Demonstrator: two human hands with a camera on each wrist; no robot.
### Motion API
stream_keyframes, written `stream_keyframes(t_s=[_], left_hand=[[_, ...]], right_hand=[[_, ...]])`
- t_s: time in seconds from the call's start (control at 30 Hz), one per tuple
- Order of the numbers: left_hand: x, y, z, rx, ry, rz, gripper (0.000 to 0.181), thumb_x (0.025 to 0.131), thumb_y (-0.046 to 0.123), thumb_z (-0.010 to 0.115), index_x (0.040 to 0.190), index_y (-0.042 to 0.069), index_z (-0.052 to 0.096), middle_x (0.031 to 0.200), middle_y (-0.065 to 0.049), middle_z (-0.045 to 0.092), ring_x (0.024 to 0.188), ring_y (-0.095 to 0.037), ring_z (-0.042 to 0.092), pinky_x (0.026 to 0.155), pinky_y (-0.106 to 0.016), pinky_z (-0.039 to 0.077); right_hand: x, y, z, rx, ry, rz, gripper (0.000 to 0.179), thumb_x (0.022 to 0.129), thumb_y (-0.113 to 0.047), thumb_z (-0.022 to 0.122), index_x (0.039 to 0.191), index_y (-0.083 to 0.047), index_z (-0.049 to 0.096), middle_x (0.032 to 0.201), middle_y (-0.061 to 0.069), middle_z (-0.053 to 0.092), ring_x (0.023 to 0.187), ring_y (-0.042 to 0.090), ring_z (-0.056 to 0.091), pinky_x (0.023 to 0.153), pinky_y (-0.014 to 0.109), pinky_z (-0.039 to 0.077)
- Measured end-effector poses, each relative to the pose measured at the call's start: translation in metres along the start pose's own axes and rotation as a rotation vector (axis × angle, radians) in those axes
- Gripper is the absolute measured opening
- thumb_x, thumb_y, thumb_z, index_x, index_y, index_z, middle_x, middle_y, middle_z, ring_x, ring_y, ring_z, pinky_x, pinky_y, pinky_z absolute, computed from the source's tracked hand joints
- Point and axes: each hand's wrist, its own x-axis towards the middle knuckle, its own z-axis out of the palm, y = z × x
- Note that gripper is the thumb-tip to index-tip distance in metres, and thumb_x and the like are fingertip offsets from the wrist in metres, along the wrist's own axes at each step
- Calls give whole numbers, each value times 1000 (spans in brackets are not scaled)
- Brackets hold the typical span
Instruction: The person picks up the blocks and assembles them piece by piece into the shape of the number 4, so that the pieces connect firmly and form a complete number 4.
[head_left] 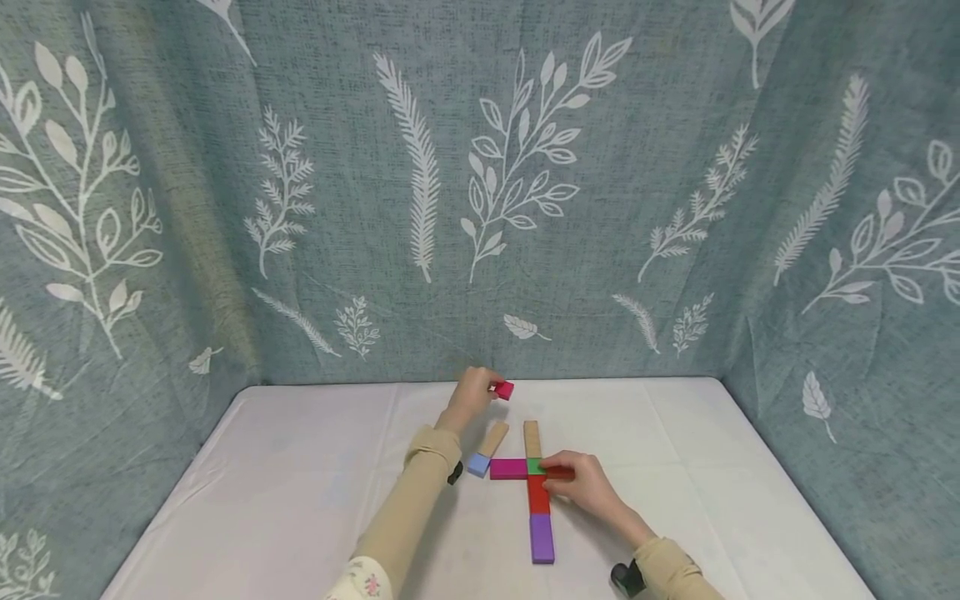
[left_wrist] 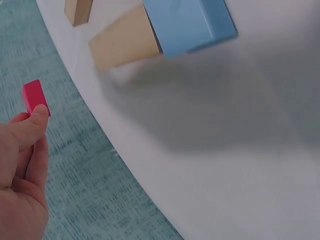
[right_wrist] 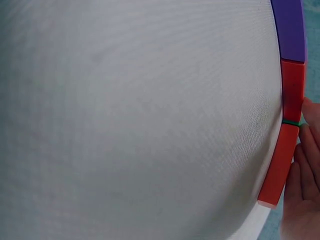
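Note:
Near the table's far edge, my left hand (head_left: 474,390) pinches a small pink-red block (head_left: 505,390) between thumb and fingertips, held up in the air. In the left wrist view the pink-red block (left_wrist: 35,97) stands out from the fingertips. My right hand (head_left: 588,483) rests with spread thumb and fingers about an orange-red block (head_left: 561,472), fingertips by the small green block (head_left: 535,466). The green block joins a cross of blocks: magenta (head_left: 508,469) at left, tan (head_left: 532,439) beyond, red (head_left: 538,495) and purple (head_left: 542,538) toward me.
Left of the cross lie a loose blue block (head_left: 478,464) and a tan block (head_left: 494,438), end to end under my left forearm. A white cloth (head_left: 300,500) covers the table. Patterned teal curtains (head_left: 450,208) stand behind and at both sides.

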Motion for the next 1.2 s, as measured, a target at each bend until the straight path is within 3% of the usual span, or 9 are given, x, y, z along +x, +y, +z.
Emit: stream_keyframes(t_s=[0.33, 0.63, 1.2], left_hand=[[0, 4, 14, -26, -24, 19, 24, 78, -8, 69, 101, 1, 73, 97, -13, 73, 91, -26, 67, 79, -36, 55], [-7, 3, 25, -51, -70, -12, 25, 77, -9, 69, 100, -1, 73, 102, -15, 72, 98, -28, 65, 83, -37, 54], [-14, -4, 36, -18, -35, -12, 25, 73, -12, 69, 94, -2, 74, 97, -14, 72, 94, -27, 66, 84, -36, 53]], right_hand=[[-1, 0, 0, 10, -1, -11, 28, 80, -9, 74, 108, -4, 71, 105, 7, 72, 101, 26, 64, 89, 30, 52], [-2, 1, 0, 17, 1, -13, 29, 80, -9, 74, 108, -4, 71, 105, 8, 71, 101, 25, 64, 88, 28, 52], [-3, 2, 3, 5, 19, -7, 28, 80, -10, 74, 107, -5, 71, 104, 7, 72, 101, 25, 65, 87, 28, 53]])
